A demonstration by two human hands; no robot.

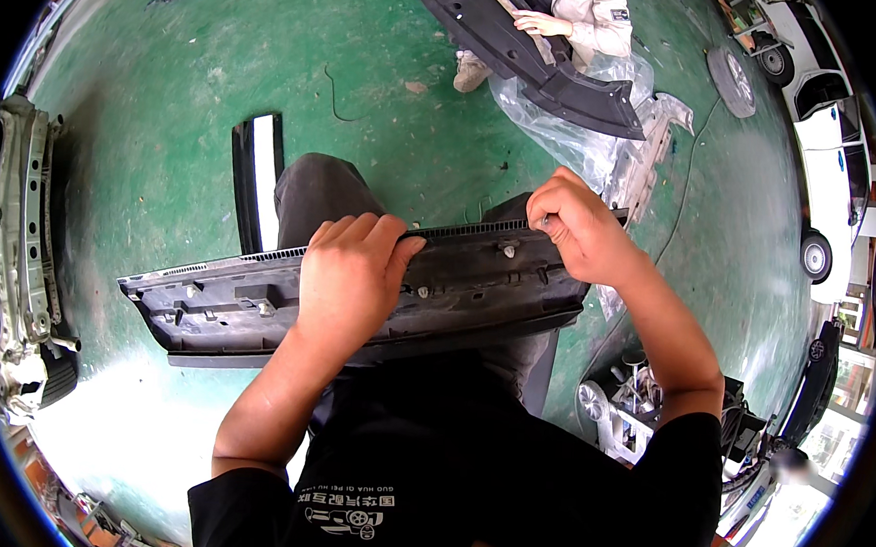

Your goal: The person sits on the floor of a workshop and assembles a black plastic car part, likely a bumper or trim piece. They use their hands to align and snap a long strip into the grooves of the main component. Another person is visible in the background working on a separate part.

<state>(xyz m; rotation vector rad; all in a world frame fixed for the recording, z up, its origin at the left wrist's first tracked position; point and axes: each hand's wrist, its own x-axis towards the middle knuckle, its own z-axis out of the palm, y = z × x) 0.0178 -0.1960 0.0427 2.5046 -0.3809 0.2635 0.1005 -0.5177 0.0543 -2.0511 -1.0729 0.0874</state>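
Note:
A long black plastic car trim panel [357,304] rests across my lap with its ribbed inner side up. Pale clips [508,248] and small brackets stick out of it, and a toothed strip runs along its far edge. My left hand [351,269] is closed over that far edge near the middle, fingers curled over and thumb on the strip. Near the panel's right end, my right hand [581,227] is closed at the same edge. A tiny greyish bit shows at its thumb and forefinger, too small to name.
A black-and-white trim strip [262,180] lies on the green floor [166,170] beyond my left knee. Ahead, a co-worker's hand [542,23] touches a large curved black panel [557,87] above clear plastic sheeting [526,110]. Metal car parts [26,242] stand left; a wheel [731,81] lies right.

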